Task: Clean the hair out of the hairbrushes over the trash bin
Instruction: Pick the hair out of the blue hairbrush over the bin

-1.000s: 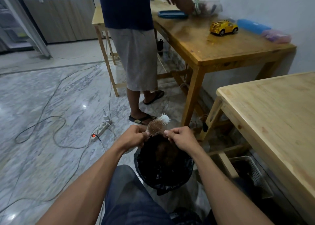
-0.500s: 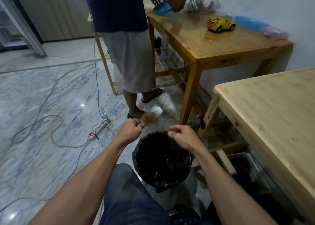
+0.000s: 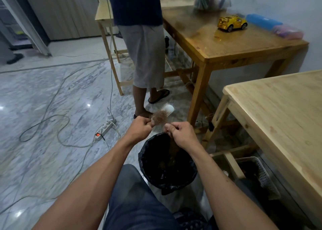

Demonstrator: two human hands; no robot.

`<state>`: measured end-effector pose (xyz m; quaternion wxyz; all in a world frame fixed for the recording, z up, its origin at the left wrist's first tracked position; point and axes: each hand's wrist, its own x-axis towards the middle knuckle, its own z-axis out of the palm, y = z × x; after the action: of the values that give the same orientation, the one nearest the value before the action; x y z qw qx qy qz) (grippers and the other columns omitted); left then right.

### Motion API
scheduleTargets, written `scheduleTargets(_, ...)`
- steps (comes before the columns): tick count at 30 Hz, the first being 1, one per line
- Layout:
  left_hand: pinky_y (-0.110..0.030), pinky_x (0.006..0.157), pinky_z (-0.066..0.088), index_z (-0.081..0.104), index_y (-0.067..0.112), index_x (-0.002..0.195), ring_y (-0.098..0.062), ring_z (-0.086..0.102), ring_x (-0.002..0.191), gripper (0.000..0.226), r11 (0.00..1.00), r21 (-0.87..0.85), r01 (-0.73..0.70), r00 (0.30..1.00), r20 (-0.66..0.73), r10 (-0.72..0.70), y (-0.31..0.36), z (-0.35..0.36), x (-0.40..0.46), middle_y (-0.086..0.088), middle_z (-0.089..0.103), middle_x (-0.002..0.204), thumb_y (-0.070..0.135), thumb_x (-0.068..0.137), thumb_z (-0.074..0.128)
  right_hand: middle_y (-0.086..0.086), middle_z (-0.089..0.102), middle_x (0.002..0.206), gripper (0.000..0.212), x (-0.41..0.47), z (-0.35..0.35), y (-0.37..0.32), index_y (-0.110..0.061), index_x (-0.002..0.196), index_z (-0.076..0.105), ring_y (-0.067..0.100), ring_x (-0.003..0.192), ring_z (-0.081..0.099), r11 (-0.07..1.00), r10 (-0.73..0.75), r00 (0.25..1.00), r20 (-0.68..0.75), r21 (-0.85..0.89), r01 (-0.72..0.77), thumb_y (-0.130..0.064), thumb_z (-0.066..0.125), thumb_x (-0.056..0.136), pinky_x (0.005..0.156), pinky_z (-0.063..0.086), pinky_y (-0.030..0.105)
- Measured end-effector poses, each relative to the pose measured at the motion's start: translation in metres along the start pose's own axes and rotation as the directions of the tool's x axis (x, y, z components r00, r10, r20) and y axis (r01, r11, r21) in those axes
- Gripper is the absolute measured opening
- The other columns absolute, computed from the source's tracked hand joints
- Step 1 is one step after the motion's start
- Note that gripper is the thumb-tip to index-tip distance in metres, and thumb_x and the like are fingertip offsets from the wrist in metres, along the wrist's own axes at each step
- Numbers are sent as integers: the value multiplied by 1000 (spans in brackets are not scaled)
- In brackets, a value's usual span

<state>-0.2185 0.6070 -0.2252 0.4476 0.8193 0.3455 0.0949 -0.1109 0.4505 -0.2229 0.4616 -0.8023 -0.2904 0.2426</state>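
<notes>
Since half a second ago the right hand (image 3: 181, 134) has risen from over the bin back up to the brush, and the standing person has lifted the blue lid higher. The black-lined trash bin (image 3: 148, 161) stands on the floor just below both hands. The left hand (image 3: 139, 127) grips the hairbrush (image 3: 163, 114) by its handle, head tilted up. The right hand's fingertips pinch the brown hair (image 3: 159, 117) at the bristles.
</notes>
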Motion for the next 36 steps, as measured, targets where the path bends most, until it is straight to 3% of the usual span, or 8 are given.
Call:
scheduleTargets(6, -24, 43, 24, 62, 7, 80, -17, 31, 45, 21, 973, -202, 115, 993, 39, -110, 2, -2, -1, -11, 43, 63, 15, 98, 54, -10, 67, 65, 32, -11, -12, 9, -19, 78, 79, 6, 63, 59, 998, 54, 999, -3, -10, -54, -38, 63, 99, 67, 46, 29)
scheduleTargets(8, -23, 43, 26, 59, 8, 74, -17, 33, 45, 27, 993, -99, 60, 998, 34, -57, 6, 0, 1, -8, 42, 59, 18, 99, 55, -7, 76, 96, 23, -10, -12, 8, -22, 104, 80, 9, 91, 69, 997, 80, 994, 72, -24, -78, -35, 61, 100, 85, 53, 32)
scheduleTargets(12, -27, 45, 27, 42, 8, 58, -14, 34, 44, 44, 989, 136, -52, 999, 6, 51, 12, -1, 0, 1, 38, 48, 17, 99, 55, 2, 46, 158, 75, -5, -17, 2, -19, 156, 41, 23, 143, 44, 980, 190, 970, 155, 26, -196, -45, 62, 89, 106, 38, 37)
scheduleTargets(16, -30, 47, 27, 47, 14, 55, -12, 40, 46, 44, 967, 225, -122, 991, -21, 130, 22, 2, -6, 3, 43, 48, 16, 98, 54, -5, 70, 131, 73, -3, -13, -10, -22, 133, 67, 16, 120, 64, 974, 177, 980, 91, 124, -187, -74, 61, 82, 105, 49, 39)
scheduleTargets(19, -30, 47, 28, 52, 2, 60, -15, 39, 45, 38, 981, 180, -67, 996, -39, 75, 18, 1, -2, 0, 44, 49, 16, 96, 55, -8, 77, 77, 34, 2, -2, -3, -21, 83, 80, 11, 79, 70, 992, 123, 992, -4, 38, -122, -50, 67, 93, 81, 57, 35)
scheduleTargets(22, -31, 48, 29, 53, -9, 68, -20, 35, 48, 38, 997, -31, 67, 995, -65, -69, 4, -4, 4, -6, 41, 53, 18, 94, 55, -12, 71, 62, 29, -1, -2, -3, -25, 69, 76, 8, 69, 67, 998, 64, 997, -39, -27, -65, -38, 70, 95, 68, 50, 27)
scheduleTargets(32, -26, 42, 28, 46, 6, 59, -20, 38, 43, 30, 928, -280, 245, 944, -150, -294, 4, -6, 15, -11, 46, 57, 4, 89, 49, -6, 80, 77, 22, -19, -23, 7, -19, 86, 85, 8, 86, 74, 994, 80, 996, 38, -82, -77, -34, 72, 95, 77, 55, 27)
scheduleTargets(36, -28, 47, 29, 44, 10, 56, -21, 36, 42, 37, 989, -41, 140, 985, -94, -143, 10, -2, 13, -9, 42, 53, 13, 92, 53, 1, 66, 138, 48, -13, -32, 9, -23, 139, 64, 21, 131, 57, 975, 213, 951, 224, -117, -191, -25, 68, 91, 103, 48, 35)
